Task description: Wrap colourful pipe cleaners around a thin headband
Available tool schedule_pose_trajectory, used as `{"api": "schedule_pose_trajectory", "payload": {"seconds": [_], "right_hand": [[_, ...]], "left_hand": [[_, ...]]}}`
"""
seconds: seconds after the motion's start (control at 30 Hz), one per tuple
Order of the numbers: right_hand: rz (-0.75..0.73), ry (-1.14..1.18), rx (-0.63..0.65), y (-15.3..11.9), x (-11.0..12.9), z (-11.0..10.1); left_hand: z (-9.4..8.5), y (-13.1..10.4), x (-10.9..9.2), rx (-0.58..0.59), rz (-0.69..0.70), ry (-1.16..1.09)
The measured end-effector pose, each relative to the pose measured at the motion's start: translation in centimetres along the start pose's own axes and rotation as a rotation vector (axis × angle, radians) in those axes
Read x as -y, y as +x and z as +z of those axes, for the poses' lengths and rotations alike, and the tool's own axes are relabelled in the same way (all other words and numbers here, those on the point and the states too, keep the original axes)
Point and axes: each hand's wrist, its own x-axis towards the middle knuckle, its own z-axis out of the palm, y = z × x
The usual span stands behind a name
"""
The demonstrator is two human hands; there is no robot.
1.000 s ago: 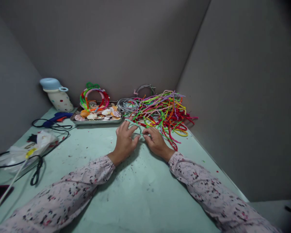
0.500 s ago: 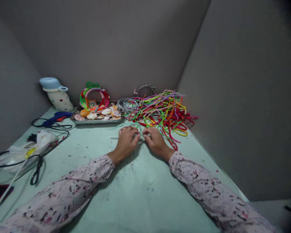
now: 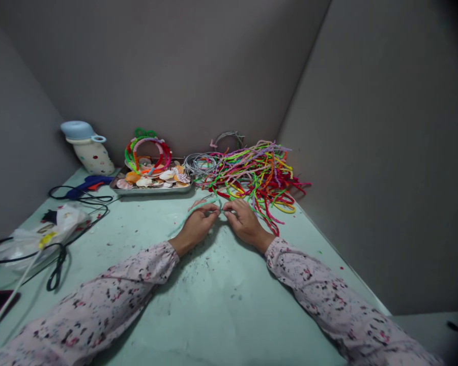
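left hand [image 3: 195, 227]: its thumb and fingers were pinched on a mint-green, fuzzy, flexible strand [image 3: 183, 221], which lay between the fingertips and trailed back along that hand's outer side. right hand [image 3: 248, 226]: the fingertips were drawn together just beside the strand; i could not tell whether they gripped it.

hazard 1, slip: i judged that the small pinch could let the strand spring loose if the hands pulled unevenly.

hazard 2, obscured view: the fingers hid the contact point, and the strand nearly matched the pale green tabletop [image 3: 221, 315], so i could have misjudged its ends.

hazard 3, snagging: the tangled pile of multicoloured fuzzy strands [image 3: 265, 168] lay just beyond the fingertips; a forward drift could have hooked it, or the coiled grey wire [image 3: 201, 165] beside it.
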Motion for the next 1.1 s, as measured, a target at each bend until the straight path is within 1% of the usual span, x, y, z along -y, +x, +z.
{"api": "schedule_pose_trajectory", "payload": {"seconds": [0.13, 0.3, 0.43, 0.6, 0.73, 0.87, 0.97, 1.1], "right_hand": [[-0.002, -0.007, -0.002, 0.07, -0.03, 0.0], [0.005, -0.012, -0.005, 0.06, -0.04, 0.01], [0.007, 0.001, -0.015, -0.01, -0.08, 0.08], [0.006, 0.005, -0.028, -0.08, -0.08, 0.11], [-0.002, -0.003, -0.035, -0.09, 0.04, 0.05], [-0.008, -0.014, -0.01, -0.03, 0.0, 0.03], [-0.01, -0.026, -0.006, 0.02, -0.1, 0.07], [-0.005, -0.033, -0.003, 0.04, -0.14, 0.09]], "left_hand": [[0.02, 0.06, 0.05, -0.067, 0.049, 0.041], [0.19, 0.17, 0.34, -0.025, 0.025, -0.012], [0.13, 0.11, 0.12, -0.053, 0.057, 0.069], [0.0, -0.07, -0.21, -0.03, 0.018, 0.125], [-0.07, -0.18, -0.4, 0.003, -0.015, 0.074], [0.04, -0.16, -0.39, -0.017, 0.009, 0.109], [0.27, -0.04, -0.08, -0.001, 0.012, 0.084], [0.39, 0.05, 0.2, -0.062, 0.05, 0.111]]}}
